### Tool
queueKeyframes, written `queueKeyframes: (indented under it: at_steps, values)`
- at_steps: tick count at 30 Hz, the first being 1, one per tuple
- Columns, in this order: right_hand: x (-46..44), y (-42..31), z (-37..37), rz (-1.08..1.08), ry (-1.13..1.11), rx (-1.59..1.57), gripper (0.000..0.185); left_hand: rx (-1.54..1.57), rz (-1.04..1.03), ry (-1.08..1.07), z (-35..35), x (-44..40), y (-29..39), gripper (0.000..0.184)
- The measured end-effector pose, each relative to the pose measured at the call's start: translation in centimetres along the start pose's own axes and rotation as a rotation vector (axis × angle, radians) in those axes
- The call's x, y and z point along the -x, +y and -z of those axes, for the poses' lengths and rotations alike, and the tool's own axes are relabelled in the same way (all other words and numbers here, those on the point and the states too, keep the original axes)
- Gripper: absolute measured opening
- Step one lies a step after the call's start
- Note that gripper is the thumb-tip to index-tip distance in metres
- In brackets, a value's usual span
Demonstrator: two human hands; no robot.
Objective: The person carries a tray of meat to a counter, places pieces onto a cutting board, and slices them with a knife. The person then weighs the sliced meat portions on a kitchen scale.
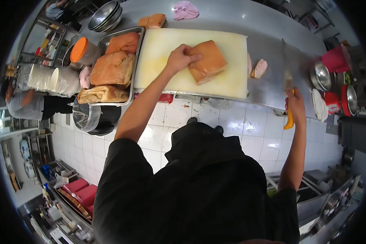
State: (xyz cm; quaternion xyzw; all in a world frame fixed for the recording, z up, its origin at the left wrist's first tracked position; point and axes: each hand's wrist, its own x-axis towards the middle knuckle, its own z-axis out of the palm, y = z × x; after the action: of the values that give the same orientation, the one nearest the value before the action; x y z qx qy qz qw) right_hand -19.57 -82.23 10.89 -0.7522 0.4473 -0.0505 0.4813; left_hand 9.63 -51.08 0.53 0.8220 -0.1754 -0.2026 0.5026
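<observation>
A thick, skin-topped slab of meat lies on the white cutting board, right of its middle and slightly askew to its edges. Its top looks nearly square, so I cannot tell a clear long axis. The left hand grips its left side, thumb pressed on top, other fingers partly hidden; the slab lies to the right of these fingers. The right hand is farther off, fingers wrapped around the handle of a yellow-handled knife; its blade points away from the person, well apart from the slab. Small meat pieces lie between board and knife. Left of the board, a metal tray holds larger slabs.
</observation>
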Motion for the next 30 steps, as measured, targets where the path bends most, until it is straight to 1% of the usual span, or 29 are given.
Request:
queueKeyframes:
  at_steps: [3,6,9,10,11,12,13,14,15,17,20,23,26,30]
  values:
    - [3.6,-0.4,-0.6,-0.032,-0.03,-0.01,0.024,-0.182,0.178,0.187,-1.8,5.8,3.4,0.05]
    - [7.9,-2.2,-2.7,-0.044,-0.059,0.048,0.022,0.1,0.102,0.37,-6.2,8.7,0.9,0.046]
    - [10.8,-3.6,-5.7,0.035,-0.04,0.162,0.034,0.409,0.04,0.351,-9.1,10.6,1.1,0.041]
    - [11.0,-2.7,-6.6,0.172,-0.014,0.274,0.03,0.469,0.069,0.312,-10.0,11.3,1.4,0.039]
    - [11.1,-1.9,-7.5,0.313,0.007,0.387,0.026,0.463,0.083,0.228,-10.1,11.9,1.4,0.04]
    - [12.7,-4.5,-8.6,0.23,-0.002,0.412,0.025,0.457,0.088,0.146,-10.1,12.1,1.4,0.04]
    - [13.3,-4.9,-9.5,0.313,0.017,0.473,0.023,0.451,0.09,0.07,-10.1,12.1,1.4,0.04]
    - [13.7,-5.3,-10.3,0.3,0.005,0.501,0.022,0.41,0.052,0.097,-9.7,11.5,0.5,0.041]
    - [14.0,-5.5,-10.8,0.286,-0.007,0.529,0.022,0.326,-0.031,0.172,-8.7,10.5,0.6,0.041]
    - [14.1,-5.9,-11.2,0.329,-0.013,0.569,0.022,0.159,-0.192,0.331,-6.6,7.7,1.6,0.043]
    - [14.4,-6.2,-11.1,0.385,-0.02,0.688,0.022,0.037,-0.443,0.418,-6.8,3.9,0.8,0.043]
    - [14.0,-6.7,-10.5,0.384,-0.045,0.767,0.021,0.136,-0.358,0.228,-8.3,2.2,0.8,0.042]
    - [13.7,-7.2,-9.9,0.364,-0.06,0.799,0.022,0.131,-0.275,0.149,-7.5,1.6,2.1,0.045]
    - [13.6,-7.1,-9.6,0.399,-0.05,0.83,0.022,0.128,-0.302,0.112,-7.1,0.6,1.9,0.043]
